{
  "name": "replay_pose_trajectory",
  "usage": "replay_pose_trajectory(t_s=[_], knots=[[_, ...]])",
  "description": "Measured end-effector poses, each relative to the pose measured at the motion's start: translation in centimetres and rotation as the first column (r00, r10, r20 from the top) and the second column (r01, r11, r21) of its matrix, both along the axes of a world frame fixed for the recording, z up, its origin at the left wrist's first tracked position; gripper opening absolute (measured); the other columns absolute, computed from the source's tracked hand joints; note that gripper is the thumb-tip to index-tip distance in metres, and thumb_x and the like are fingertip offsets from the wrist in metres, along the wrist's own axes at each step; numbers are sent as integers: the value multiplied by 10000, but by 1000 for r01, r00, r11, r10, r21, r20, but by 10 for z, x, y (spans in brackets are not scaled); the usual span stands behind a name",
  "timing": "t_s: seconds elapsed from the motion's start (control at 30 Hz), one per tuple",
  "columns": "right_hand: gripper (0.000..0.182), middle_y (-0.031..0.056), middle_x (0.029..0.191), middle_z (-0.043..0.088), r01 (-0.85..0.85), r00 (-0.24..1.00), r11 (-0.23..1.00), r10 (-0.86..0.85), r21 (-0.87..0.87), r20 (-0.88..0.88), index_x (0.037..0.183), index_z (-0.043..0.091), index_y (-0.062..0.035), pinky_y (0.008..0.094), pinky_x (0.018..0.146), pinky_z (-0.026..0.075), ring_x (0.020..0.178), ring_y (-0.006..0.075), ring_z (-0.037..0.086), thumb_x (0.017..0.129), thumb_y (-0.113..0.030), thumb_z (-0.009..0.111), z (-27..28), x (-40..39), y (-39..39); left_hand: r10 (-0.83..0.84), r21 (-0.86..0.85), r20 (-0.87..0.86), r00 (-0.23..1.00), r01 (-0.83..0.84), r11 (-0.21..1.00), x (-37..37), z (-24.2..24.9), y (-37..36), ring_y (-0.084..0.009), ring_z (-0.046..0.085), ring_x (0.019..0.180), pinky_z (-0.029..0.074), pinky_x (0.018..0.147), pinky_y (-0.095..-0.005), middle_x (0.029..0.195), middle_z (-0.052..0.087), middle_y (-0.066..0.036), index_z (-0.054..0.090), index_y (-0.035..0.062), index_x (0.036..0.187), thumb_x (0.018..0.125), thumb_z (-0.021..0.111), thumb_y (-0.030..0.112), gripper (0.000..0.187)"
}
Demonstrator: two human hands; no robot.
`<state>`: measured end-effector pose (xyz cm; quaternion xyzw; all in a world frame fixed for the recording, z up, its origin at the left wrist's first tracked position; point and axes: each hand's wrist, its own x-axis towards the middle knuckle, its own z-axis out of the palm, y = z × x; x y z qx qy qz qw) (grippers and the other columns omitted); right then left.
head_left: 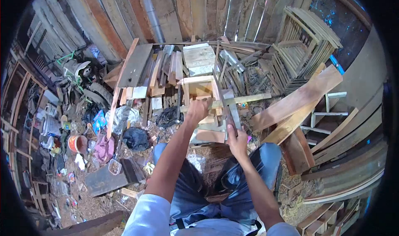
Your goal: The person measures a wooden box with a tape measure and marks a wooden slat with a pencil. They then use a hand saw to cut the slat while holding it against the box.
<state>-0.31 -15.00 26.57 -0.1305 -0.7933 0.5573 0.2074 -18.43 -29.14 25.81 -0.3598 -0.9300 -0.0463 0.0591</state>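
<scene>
A thin pale wooden strip (249,98) lies crosswise over a small box-like wooden frame (197,80). My left hand (198,110) is closed over the strip near its left end, pressing it against the frame. My right hand (237,140) is closed around the near end of a handsaw (226,113). Its long, narrow blade points away from me and crosses the strip just right of the frame. The saw's teeth are too small to make out. Below the frame, between my knees, sits a flat wooden piece (210,136).
Boards (137,65) and offcuts are piled at the back left. Stacked wooden frames (305,44) stand at the back right, with wide planks (297,98) leaning nearby. On the littered floor are a red bucket (77,144), a black bag (135,138) and a dark block (106,180).
</scene>
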Motion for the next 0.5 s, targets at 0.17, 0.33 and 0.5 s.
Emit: replay_pose_trajectory(t_s=[0.17, 0.33, 0.5], knots=[[532, 11, 470, 418, -23, 997, 1000, 23, 9, 67, 577, 512, 3, 335, 457, 327, 461, 108, 404, 947, -376, 556, 15, 3, 4, -70, 239, -15, 997, 72, 968, 0, -13, -15, -358, 661, 689, 533, 636, -449, 795, 681, -185, 614, 79, 1097, 853, 539, 473, 469], [506, 0, 472, 403, -14, 1000, 999, 13, 50, 24, 588, 515, -4, 326, 461, 324, 468, 98, 395, 951, -354, 555, 18, 4, -4, 50, 233, 253, 966, -111, 966, -1, 6, -5, -390, 656, 737, 518, 672, -479, 706, 649, -221, 667, 73, 834, 938, 379, 547, 565], [492, -18, 480, 443, -15, 999, 998, 13, 68, 33, 598, 507, -42, 286, 448, 328, 465, 79, 429, 972, -362, 519, 13, 10, -12, 32, 161, 337, 941, -91, 983, -6, 15, -5, -382, 657, 726, 511, 693, -482, 724, 655, -215, 671, 90, 898, 930, 356, 592, 594]])
